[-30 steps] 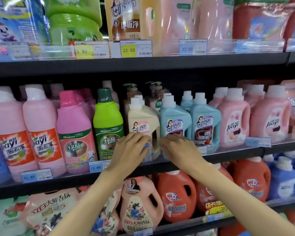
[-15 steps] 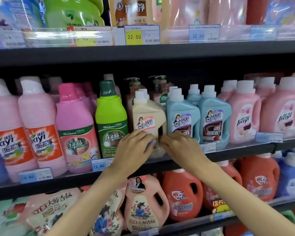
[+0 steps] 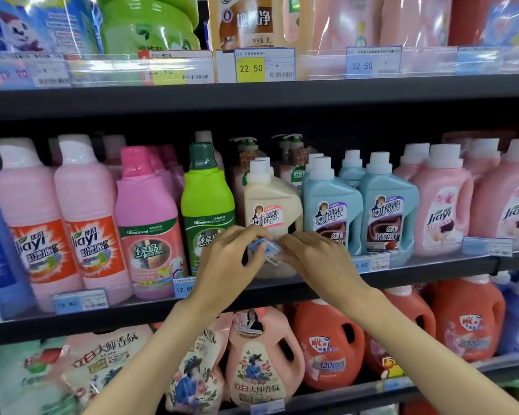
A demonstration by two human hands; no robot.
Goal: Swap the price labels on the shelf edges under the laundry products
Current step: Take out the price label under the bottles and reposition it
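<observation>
A small blue-and-white price label [image 3: 268, 251] is bent between my two hands, in front of the cream Joya bottle [image 3: 271, 205] on the middle shelf. My left hand [image 3: 226, 265] pinches its left end with curled fingers. My right hand [image 3: 315, 259] pinches its right end. The label is lifted above the middle shelf edge [image 3: 432, 269]. Other labels sit in the clear strip along that edge: 12.80 [image 3: 184, 287] beside my left wrist, a label ending in 60 [image 3: 372, 263] right of my right hand, and 15.80 [image 3: 80, 301] further left.
Pink Jiayi bottles [image 3: 57, 223], a pink bottle [image 3: 149, 223] and a green Greenisland bottle [image 3: 207, 205] stand left of my hands; blue Joya bottles [image 3: 360, 211] stand right. The top shelf edge carries labels 22.50 [image 3: 250, 68] and 32.50 [image 3: 372, 62]. Orange jugs [image 3: 327, 342] fill the lower shelf.
Both hands have drawn together and risen slightly in front of the cream bottle. The blue label, barely visible before, now shows bent between the fingertips.
</observation>
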